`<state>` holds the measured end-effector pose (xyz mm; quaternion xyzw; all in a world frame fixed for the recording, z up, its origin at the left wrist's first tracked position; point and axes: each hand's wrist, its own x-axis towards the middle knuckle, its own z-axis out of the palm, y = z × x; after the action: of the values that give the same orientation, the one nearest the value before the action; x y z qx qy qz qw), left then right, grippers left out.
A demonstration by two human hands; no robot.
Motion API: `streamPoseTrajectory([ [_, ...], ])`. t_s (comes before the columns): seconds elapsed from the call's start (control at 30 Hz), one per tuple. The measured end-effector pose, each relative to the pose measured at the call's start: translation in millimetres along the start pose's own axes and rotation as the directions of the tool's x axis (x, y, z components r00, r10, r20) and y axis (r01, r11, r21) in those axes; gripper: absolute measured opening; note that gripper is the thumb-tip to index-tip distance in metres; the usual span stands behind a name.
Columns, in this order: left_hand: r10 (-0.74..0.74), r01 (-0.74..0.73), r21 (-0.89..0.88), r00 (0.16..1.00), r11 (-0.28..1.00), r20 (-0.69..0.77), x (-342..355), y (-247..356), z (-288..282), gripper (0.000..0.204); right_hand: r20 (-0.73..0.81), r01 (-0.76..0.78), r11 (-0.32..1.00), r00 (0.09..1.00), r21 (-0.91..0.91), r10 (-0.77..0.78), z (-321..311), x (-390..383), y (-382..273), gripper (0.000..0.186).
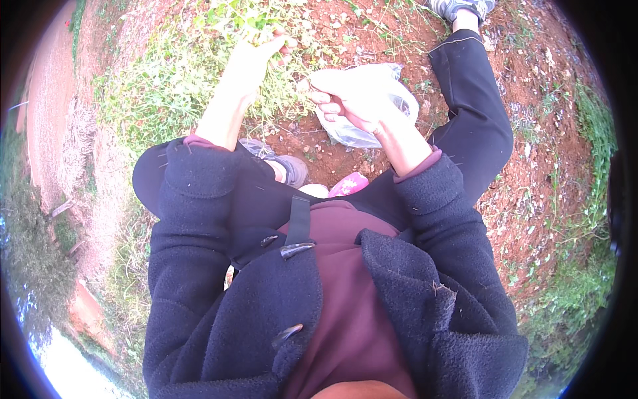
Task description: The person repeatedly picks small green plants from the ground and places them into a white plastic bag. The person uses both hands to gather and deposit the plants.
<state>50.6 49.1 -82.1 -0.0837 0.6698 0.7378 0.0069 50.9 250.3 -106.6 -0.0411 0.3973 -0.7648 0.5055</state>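
Note:
My left hand reaches into a leafy green plant, its fingers closed round some green stems near the top of the view. To its right, my right hand has its fingers curled in, thumb and forefinger pinched together. Whatever that pinch holds is too small and too brightly lit to make out. Behind and below the right hand lies a crumpled clear plastic bag on the red soil; the hand and wrist hide part of it, and its contents cannot be told.
Between my bent legs show a grey shoe and a pink patterned item. My other leg stretches to the upper right, ending in a shoe. Reddish soil with weeds spreads right; more greenery lines the edge.

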Motion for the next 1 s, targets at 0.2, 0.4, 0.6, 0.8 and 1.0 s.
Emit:
streamPoseTrajectory([
  [0.2, -0.136, 0.084, -0.479, 0.988, 0.874, -0.074, -9, -3, 13, 0.016, -0.081, 0.006, 0.995, 0.997, -0.095, -0.014, 8, -5, 4, 0.024],
  [0.4, -0.083, 0.047, -0.344, 0.992, 0.938, -0.092, -7, -5, 10, 0.017, -0.042, 0.039, 0.986, 0.998, -0.165, -0.047, 12, -6, 12, 0.023],
  [0.6, -0.083, 0.046, -0.317, 0.991, 0.947, -0.103, -8, -7, 10, 0.017, -0.024, 0.014, 0.98, 1.0, -0.198, -0.019, 10, -9, 16, 0.024],
  [0.8, -0.096, 0.069, -0.248, 0.99, 0.966, -0.1, -8, -6, 15, 0.014, -0.115, -0.023, 0.928, 0.993, -0.373, -0.022, 6, -16, 6, 0.025],
  [1.0, -0.069, 0.023, -0.251, 0.982, 0.968, -0.178, 0, 1, 5, 0.013, -0.12, -0.024, 0.733, 0.99, -0.679, -0.079, -7, -23, 2, 0.033],
])
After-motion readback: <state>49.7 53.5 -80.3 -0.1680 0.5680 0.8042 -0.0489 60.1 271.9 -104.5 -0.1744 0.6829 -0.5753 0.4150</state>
